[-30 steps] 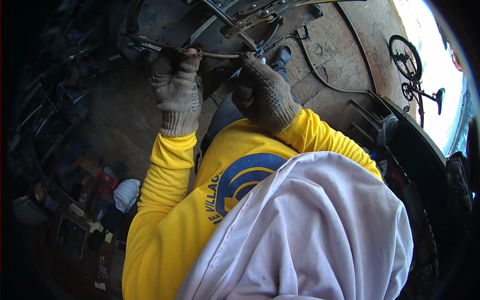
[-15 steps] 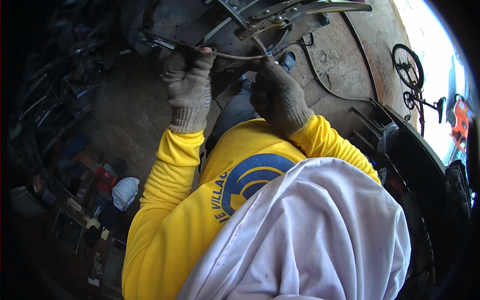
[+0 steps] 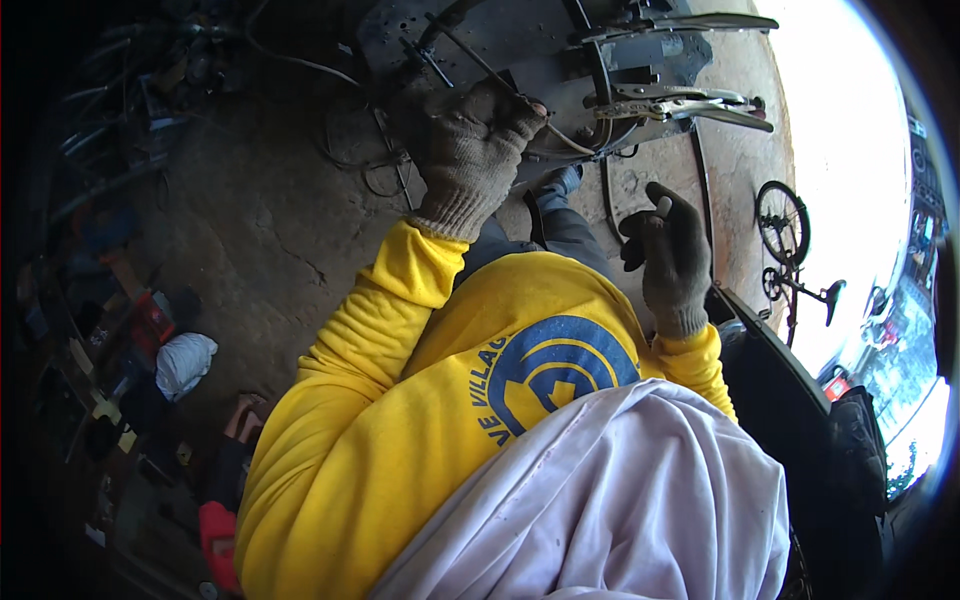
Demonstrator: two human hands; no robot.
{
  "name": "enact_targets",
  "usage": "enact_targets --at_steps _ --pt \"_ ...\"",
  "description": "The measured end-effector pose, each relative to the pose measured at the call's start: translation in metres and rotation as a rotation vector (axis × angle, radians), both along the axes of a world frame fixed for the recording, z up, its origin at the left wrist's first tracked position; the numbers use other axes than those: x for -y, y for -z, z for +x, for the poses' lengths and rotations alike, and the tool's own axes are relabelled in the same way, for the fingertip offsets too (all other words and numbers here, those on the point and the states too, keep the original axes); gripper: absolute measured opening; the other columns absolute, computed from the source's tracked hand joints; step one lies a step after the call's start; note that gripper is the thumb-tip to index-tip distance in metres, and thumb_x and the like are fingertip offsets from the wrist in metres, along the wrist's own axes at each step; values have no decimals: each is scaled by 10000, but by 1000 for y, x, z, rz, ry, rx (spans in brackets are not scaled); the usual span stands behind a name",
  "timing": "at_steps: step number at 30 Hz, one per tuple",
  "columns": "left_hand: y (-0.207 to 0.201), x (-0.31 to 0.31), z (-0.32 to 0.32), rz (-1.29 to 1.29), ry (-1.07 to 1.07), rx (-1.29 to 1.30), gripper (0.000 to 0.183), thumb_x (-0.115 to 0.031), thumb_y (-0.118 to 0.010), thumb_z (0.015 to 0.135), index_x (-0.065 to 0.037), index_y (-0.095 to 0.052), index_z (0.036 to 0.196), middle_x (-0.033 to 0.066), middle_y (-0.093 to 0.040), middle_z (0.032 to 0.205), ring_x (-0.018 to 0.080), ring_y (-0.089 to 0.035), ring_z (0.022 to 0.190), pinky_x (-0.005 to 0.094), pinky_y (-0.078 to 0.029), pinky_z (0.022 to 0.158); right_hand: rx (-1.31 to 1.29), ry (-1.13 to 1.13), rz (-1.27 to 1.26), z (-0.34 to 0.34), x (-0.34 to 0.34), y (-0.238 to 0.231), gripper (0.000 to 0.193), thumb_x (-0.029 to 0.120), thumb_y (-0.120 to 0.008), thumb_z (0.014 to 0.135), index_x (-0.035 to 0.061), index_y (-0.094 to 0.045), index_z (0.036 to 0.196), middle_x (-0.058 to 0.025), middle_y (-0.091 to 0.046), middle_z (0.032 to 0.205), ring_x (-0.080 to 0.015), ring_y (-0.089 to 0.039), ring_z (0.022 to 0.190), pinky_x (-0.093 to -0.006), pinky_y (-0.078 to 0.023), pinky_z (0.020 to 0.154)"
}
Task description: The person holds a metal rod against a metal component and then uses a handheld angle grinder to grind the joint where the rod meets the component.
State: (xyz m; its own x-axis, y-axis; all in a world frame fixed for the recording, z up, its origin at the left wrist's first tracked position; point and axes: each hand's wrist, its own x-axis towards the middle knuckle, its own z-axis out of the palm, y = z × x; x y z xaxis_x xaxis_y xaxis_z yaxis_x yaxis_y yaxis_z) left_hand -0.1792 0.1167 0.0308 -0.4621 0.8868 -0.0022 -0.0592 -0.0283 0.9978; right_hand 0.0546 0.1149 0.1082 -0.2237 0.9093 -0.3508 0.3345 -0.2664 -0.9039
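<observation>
A brown knitted work glove covers my left hand [image 3: 472, 155], whose fingers are closed at the near edge of a dark metal workpiece [image 3: 540, 60]. A thin tan cable [image 3: 570, 139] runs from its grip toward the right. Away from the metal, my right hand [image 3: 673, 250], also gloved, hangs in the air with fingers loosely bent and apart. A pale spot shows at its thumb tip. Beyond it, locking clamps [image 3: 680, 104] grip the workpiece, their handles pointing right. A dark rod [image 3: 468, 52] slants across the metal.
A hose [image 3: 607, 190] lies on the concrete floor [image 3: 260, 220]. Scrap metal [image 3: 130, 110] is heaped at far left, with a white bundle [image 3: 185, 363] among clutter nearer. A bicycle [image 3: 785, 235] and a dark panel [image 3: 770, 370] stand to the right.
My right hand has let go of the cable and drawn back to the right. The view has shifted; my left hand still holds the cable, now nearer the clamps.
</observation>
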Motion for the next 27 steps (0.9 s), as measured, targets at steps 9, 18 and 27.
enact_targets --at_steps 9,18,27 --pt "-5 -3 -4 -45 -16 -278 167 -177 -760 906 -32 -687 943 64 -709 814 164 -666 726 318 -537 668 318 -890 1038 -111 -138 -93 297 48 -769 859 74 -739 1154 -64 -729 958 -193 -723 830 -264 -591 715" --pt "-10 -4 -4 47 -67 -245 212 -233 -777 890 -56 -704 982 106 -713 800 223 -676 694 353 -516 623 142 -1550 1380 -241 -203 -77 151 76 -691 893 58 -739 1035 -114 -723 949 -263 -697 858 -362 -576 779" --pt "-9 -1 -3 29 -40 -119 231 -233 -748 915 -76 -712 1081 130 -728 847 253 -697 712 372 -535 648 425 -1809 1034 -282 -200 -89 118 95 -662 915 62 -755 979 -112 -737 898 -280 -706 836 -378 -580 775"
